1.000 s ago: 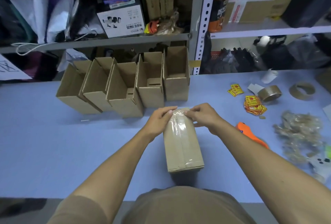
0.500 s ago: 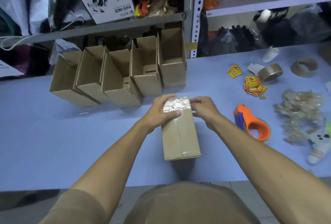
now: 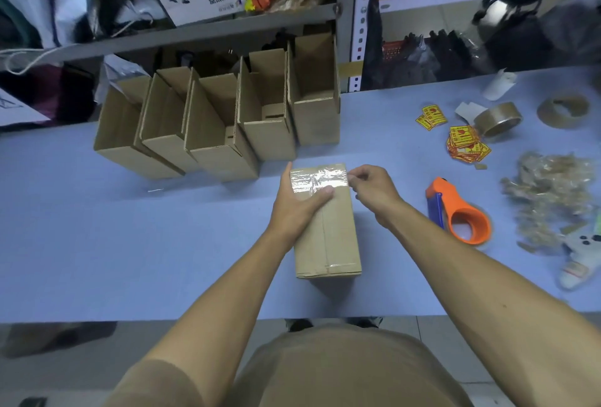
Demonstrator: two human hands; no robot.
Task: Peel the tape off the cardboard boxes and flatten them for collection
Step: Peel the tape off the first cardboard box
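A closed brown cardboard box (image 3: 335, 231) lies lengthwise on the blue table (image 3: 97, 244) in front of me. A band of clear tape (image 3: 317, 177) crosses its far end, and a thin strip runs along its top seam. My left hand (image 3: 297, 203) grips the box's left side, with the thumb lying across the top just below the tape band. My right hand (image 3: 372, 190) is at the far right corner, its fingertips pinching the tape's edge.
Several open cardboard boxes (image 3: 224, 120) stand in a row behind the taped one. To the right lie an orange tape dispenser (image 3: 461, 211), a brown tape roll (image 3: 497, 118), yellow stickers (image 3: 465, 140), a heap of peeled tape (image 3: 549, 192) and a white game controller (image 3: 582, 257). Cluttered shelves rise behind.
The camera has tilted down, so the scene sits lower. My left hand slid from the box's far end to its left side. My right hand moved to the far right corner.
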